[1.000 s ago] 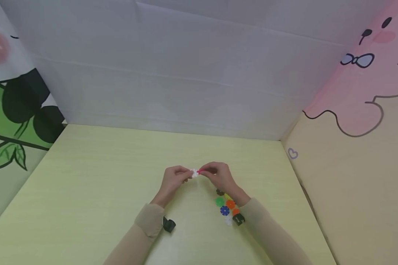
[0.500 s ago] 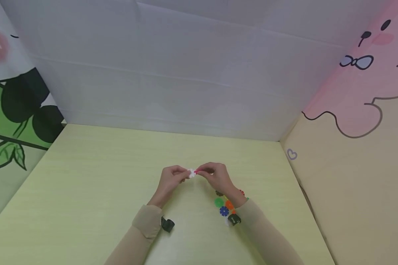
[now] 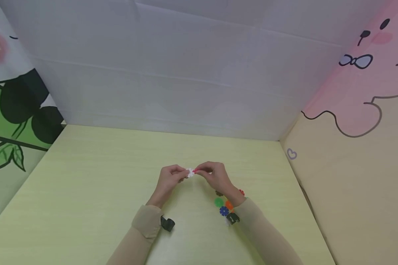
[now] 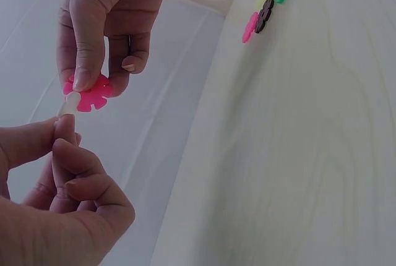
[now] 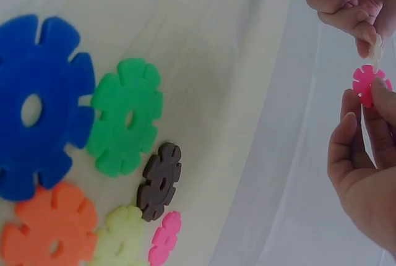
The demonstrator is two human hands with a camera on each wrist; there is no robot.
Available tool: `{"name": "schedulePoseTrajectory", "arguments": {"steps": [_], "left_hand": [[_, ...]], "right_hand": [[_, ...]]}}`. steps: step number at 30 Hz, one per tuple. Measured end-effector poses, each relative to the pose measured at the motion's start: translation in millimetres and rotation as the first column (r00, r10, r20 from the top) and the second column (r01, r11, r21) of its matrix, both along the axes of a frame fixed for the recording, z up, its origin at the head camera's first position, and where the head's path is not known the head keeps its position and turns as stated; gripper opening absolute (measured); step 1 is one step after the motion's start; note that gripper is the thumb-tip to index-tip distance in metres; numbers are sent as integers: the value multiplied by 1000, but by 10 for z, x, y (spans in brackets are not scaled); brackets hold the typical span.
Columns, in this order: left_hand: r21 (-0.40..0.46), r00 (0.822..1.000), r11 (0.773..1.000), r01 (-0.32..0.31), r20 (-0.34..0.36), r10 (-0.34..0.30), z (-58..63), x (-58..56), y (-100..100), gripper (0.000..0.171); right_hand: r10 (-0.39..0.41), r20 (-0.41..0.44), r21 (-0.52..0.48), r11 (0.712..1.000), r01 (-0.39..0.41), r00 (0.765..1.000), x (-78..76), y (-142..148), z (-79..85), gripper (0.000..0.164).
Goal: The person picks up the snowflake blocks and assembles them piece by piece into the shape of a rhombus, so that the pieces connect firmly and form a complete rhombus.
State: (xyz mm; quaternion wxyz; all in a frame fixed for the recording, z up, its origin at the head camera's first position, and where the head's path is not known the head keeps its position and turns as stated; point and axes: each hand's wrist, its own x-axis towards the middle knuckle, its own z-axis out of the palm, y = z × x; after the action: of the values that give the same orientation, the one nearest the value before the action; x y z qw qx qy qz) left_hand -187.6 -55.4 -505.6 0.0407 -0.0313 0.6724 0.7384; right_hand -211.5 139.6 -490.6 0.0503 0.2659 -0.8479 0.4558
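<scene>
Between thumb and fingers my left hand (image 3: 168, 181) pinches a white notched plastic disc (image 3: 190, 172), shaped like a snowflake. My right hand (image 3: 217, 177) pinches a pink disc (image 4: 94, 94) of the same kind. The two discs meet edge to edge at an angle, above the table; whether their slots are fully joined I cannot tell. In the right wrist view the white disc (image 5: 375, 52) appears nearly edge-on beside the pink one (image 5: 364, 85). Part of each disc is hidden behind the fingertips.
Under my right forearm, loose discs lie on the pale table (image 3: 103, 176): blue (image 5: 46, 108), green (image 5: 127, 117), brown (image 5: 159, 182), orange (image 5: 52, 223), yellow (image 5: 119, 238) and pink (image 5: 165, 239) among them. A grey-white wall (image 3: 172, 73) stands behind, with painted side walls.
Both hands have shifted slightly left together, with the white and pink discs still pinched. The right forearm now covers more of the loose discs, and a red one shows beside it.
</scene>
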Motion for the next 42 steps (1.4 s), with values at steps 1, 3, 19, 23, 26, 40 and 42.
{"name": "schedulePoseTrajectory", "arguments": {"steps": [1, 3, 19, 23, 26, 40, 42], "left_hand": [[4, 1000, 1000, 2, -3, -2, 1, -4, 0, 12], [11, 1000, 1000, 6, -4, -6, 6, -10, 1, 12], [27, 999, 999, 33, 29, -34, 52, 2, -4, 14], [39, 998, 998, 46, 33, -48, 62, 3, -32, 16], [45, 998, 998, 49, 32, -51, 69, 8, -51, 15], [31, 997, 998, 57, 45, -58, 77, -11, -70, 17], [17, 997, 997, 69, 45, -70, 84, -9, -73, 19]], "right_hand": [[2, -3, -3, 1000, -2, 1000, 3, -2, 11, 8], [5, -3, -7, 1000, -5, 1000, 9, -3, 30, 8], [16, 2, 4, 1000, -16, 1000, 5, 1, -4, 9], [37, -2, -27, 999, -37, 999, -1, -5, 4, 10], [46, 9, -39, 998, -46, 999, -9, -8, -1, 11], [-16, 71, -26, 1000, 18, 997, 6, -8, 4, 15], [-17, 77, -24, 1000, 19, 997, 14, -8, 22, 16]]}}
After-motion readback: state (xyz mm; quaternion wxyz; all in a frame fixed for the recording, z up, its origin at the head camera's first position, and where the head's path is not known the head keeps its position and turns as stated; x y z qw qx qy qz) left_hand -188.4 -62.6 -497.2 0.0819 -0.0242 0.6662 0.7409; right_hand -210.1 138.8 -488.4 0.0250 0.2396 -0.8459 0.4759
